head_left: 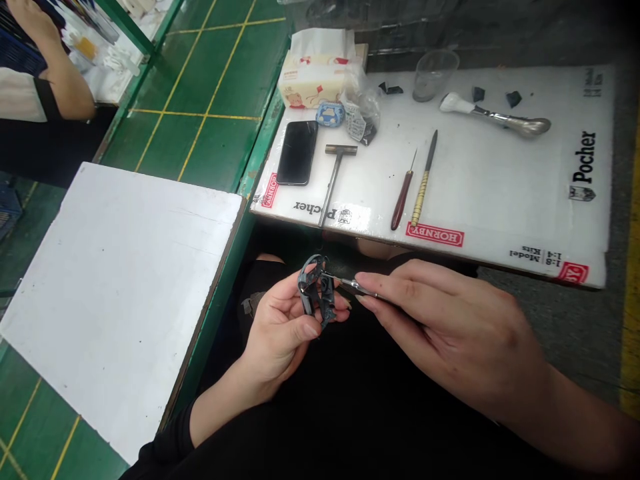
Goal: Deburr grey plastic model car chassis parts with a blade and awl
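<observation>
My left hand [280, 327] grips a small dark grey plastic part [316, 288] over my lap, thumb and fingers closed round it. My right hand [450, 327] pinches a thin metal-tipped tool [350, 284], and its tip touches the part. Both hands hover just in front of the white foam board [500, 193] printed with "Pocher" and "Hornby".
On the board lie a black phone [297, 152], a T-shaped metal tool [334, 175], two slim hand tools [415, 183], a metal tool with a white handle [495, 115], a clear cup [434, 73], a tissue pack [313, 70] and a small bag [363, 113]. A white panel [115, 287] sits left. Another person's arm [55, 73] shows at top left.
</observation>
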`<state>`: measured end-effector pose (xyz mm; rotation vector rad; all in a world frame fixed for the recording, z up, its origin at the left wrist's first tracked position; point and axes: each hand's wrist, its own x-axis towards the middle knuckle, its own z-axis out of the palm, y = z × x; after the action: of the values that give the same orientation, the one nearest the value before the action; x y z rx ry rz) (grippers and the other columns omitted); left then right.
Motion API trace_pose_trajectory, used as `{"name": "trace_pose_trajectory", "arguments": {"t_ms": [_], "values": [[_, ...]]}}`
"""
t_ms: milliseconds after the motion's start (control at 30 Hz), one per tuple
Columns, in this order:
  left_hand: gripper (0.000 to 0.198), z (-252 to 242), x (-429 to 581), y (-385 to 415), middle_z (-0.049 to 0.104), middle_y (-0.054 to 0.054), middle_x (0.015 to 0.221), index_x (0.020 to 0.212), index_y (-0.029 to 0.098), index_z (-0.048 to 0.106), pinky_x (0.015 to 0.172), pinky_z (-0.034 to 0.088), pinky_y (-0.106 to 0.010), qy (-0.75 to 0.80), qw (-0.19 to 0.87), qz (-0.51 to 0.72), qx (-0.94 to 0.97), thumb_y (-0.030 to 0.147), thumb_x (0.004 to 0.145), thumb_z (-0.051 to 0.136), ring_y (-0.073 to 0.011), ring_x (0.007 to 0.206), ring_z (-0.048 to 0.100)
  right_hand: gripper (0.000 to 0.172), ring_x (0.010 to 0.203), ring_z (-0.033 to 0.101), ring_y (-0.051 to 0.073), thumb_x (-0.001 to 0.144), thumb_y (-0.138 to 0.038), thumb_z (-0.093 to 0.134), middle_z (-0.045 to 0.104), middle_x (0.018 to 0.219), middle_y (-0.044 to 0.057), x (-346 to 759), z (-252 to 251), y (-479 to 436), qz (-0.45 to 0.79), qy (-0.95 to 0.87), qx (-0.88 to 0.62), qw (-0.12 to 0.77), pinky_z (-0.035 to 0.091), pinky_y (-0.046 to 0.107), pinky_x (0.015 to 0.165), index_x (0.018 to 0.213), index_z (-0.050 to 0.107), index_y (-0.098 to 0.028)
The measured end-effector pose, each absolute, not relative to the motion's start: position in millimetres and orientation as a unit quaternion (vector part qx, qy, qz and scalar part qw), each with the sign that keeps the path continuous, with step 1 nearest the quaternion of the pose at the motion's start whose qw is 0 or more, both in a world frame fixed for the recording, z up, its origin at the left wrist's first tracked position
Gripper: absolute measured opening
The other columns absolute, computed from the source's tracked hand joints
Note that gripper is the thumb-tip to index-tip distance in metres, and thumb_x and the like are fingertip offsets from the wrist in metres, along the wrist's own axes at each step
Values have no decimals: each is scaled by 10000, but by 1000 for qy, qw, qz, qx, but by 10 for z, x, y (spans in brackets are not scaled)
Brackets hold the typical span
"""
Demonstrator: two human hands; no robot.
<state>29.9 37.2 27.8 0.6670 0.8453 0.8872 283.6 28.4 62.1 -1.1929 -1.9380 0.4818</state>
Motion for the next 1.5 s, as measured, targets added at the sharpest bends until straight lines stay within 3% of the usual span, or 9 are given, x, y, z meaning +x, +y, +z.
{"name": "trace_pose_trajectory", "arguments": {"t_ms": [300,367,500,633,767,1000,1267,1400,1500], "values": [[617,278,266,394,944,-108,1162,1434,263,901,1051,744,-428,407,715,426,378,355,865,1123,-289,1071,912,229,862,875,220,1162,-186,765,919,1071,38,2854,612,337,245,-750,-477,388,720,322,770,1326,901,-271],[629,302,253,399,942,-110,1211,1442,276,909,1045,749,-419,406,696,430,408,280,852,1127,-295,1101,914,175,809,879,204,1192,-272,748,927,1013,7,2871,628,396,340,-709,-488,378,708,287,716,1204,922,-280],[650,320,226,387,930,-116,1314,1456,295,911,1058,755,-405,420,672,424,439,197,848,1119,-292,1133,919,386,635,808,161,1249,-342,658,868,807,-30,2895,626,479,458,-656,-497,335,604,252,538,962,904,-264],[630,271,209,367,942,-125,1268,1474,276,899,1051,764,-418,416,683,421,428,262,880,1110,-297,1110,928,212,812,836,213,1216,-219,690,911,995,56,2919,511,459,231,-786,-453,351,667,337,739,1222,897,-171],[548,249,240,360,952,-134,1201,1393,242,920,1066,762,-463,429,712,405,382,369,894,1107,-317,1119,925,209,840,780,277,1173,-114,687,894,1038,111,2954,406,445,-12,-862,-356,360,623,442,738,1310,843,-92],[584,257,274,370,952,-124,1195,1416,237,909,1064,755,-435,466,672,416,397,334,878,1115,-285,1063,920,266,897,774,295,1215,-180,650,843,1013,152,2873,386,435,41,-842,-444,302,642,460,794,1310,827,-6],[603,259,316,355,952,-124,1202,1424,234,904,1089,758,-456,467,700,403,360,376,878,1118,-300,1106,926,242,878,780,271,1188,-126,650,859,1118,146,2942,359,420,13,-847,-415,333,619,424,734,1337,838,-95],[581,249,336,357,952,-105,1214,1428,247,902,1078,755,-400,471,696,406,359,325,890,1110,-261,1098,923,304,927,786,334,1186,-142,671,855,1073,193,2911,357,409,17,-840,-446,307,663,510,835,1397,808,26],[530,242,341,368,952,-105,1204,1395,237,912,1054,761,-377,474,700,401,353,310,904,1098,-248,1087,920,246,947,780,333,1169,-81,649,860,1034,159,2917,368,403,35,-845,-426,320,650,518,880,1316,830,-4]]}}
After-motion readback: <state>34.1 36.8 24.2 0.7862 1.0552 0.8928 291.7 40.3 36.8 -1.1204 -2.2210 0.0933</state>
